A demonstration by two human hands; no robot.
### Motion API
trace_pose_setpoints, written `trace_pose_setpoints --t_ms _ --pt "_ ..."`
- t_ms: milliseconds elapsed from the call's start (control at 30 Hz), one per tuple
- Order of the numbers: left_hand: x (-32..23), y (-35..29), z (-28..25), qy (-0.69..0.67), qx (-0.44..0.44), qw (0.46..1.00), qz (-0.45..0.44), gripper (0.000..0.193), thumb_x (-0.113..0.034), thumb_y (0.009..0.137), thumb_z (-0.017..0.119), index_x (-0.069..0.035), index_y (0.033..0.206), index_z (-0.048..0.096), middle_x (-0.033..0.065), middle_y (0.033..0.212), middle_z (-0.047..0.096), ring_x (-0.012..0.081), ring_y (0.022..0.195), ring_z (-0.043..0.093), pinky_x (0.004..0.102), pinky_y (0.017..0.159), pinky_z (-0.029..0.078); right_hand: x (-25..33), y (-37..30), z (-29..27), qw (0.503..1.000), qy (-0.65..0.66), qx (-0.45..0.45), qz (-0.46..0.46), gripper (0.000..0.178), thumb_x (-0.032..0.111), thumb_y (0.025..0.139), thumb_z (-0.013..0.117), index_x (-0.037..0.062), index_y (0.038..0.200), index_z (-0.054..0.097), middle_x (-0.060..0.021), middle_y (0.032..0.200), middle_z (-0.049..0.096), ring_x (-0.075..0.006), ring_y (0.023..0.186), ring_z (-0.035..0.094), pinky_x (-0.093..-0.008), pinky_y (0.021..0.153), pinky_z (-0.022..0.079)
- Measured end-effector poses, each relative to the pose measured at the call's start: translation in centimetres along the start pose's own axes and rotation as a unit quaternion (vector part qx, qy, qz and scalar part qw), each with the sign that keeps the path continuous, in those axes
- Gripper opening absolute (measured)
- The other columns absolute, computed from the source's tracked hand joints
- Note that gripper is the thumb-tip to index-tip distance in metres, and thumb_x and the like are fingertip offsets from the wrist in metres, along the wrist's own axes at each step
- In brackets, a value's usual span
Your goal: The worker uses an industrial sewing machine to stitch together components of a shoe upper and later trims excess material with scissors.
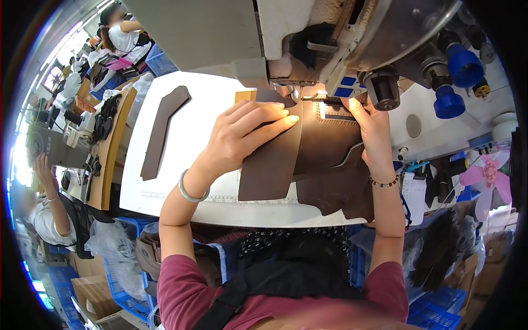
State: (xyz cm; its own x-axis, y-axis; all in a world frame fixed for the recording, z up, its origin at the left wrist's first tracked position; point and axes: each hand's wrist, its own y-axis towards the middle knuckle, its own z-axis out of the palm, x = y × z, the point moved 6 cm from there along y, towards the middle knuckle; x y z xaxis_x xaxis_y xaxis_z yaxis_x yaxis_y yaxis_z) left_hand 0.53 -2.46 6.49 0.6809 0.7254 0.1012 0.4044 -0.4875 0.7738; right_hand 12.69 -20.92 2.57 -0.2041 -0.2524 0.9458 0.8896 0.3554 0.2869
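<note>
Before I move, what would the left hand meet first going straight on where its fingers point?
Likely the stitched window on the brown panel, just right of the left hand; the sewing machine's needle area sits near that line, and depth there is unclear.

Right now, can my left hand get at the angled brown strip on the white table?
Probably yes: only white tabletop shows between the left hand and strip, though that hand rests on a brown panel.
</note>
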Motion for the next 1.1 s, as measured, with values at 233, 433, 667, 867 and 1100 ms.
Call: trace_pose_setpoints --t_ms 233,433,667,867,1100 --pt "0.0 -0.2 0.0 0.005 -0.001 1.000 -0.008 0.037 -0.015 0.059 0.070 -0.003 0.094 0.072 0.0103 0.096 0.067 0.0275 0.087 0.067 0.0335 0.071 0.054 0.4 0.1 0.4 1.000 -0.020 0.003 -0.010 0.021 0.013 0.093 0.058 0.0005 0.109 0.061 -0.0036 0.097 0.065 -0.0086 0.090 0.060 -0.0243 0.082 0.047" --pt "0.3 0.2 0.2 0.002 -0.004 1.000 -0.011 0.038 -0.013 0.069 0.061 -0.006 0.106 0.067 0.0062 0.098 0.063 0.0235 0.085 0.063 0.0323 0.070 0.052 0.7 0.5 0.5 0.999 -0.025 -0.021 -0.026 0.019 0.013 0.093 0.057 0.0003 0.107 0.061 -0.0040 0.097 0.065 -0.0086 0.089 0.059 -0.0253 0.082 0.047" --pt "-0.1 -0.1 0.2 0.021 0.015 1.000 -0.006 0.038 -0.013 0.070 0.063 -0.006 0.106 0.067 0.0088 0.101 0.064 0.0248 0.094 0.064 0.0342 0.075 0.053 0.5 -0.3 0.3 0.999 -0.042 0.023 0.021 0.022 0.017 0.091 0.062 0.0007 0.105 0.057 -0.0040 0.099 0.064 -0.0076 0.089 0.058 -0.0241 0.079 0.047" --pt "0.0 -0.1 -0.4 -0.006 -0.042 0.999 -0.030 0.038 -0.014 0.069 0.063 -0.007 0.107 0.067 0.0098 0.099 0.065 0.0266 0.097 0.066 0.0332 0.073 0.055 0.7 -1.9 0.4 0.996 -0.074 0.024 -0.034 0.037 0.018 0.087 0.069 -0.0018 0.112 0.050 -0.0082 0.099 0.064 -0.0091 0.088 0.061 -0.0225 0.076 0.051" --pt "-1.2 0.2 -0.5 0.024 0.034 0.999 -0.001 0.036 -0.013 0.069 0.061 -0.006 0.103 0.069 0.0086 0.100 0.065 0.0260 0.095 0.065 0.0329 0.075 0.055 1.1 -1.9 0.6 0.996 -0.081 0.026 -0.025 0.040 0.015 0.085 0.071 -0.0025 0.113 0.049 -0.0090 0.099 0.063 -0.0099 0.086 0.061 -0.0224 0.073 0.052"
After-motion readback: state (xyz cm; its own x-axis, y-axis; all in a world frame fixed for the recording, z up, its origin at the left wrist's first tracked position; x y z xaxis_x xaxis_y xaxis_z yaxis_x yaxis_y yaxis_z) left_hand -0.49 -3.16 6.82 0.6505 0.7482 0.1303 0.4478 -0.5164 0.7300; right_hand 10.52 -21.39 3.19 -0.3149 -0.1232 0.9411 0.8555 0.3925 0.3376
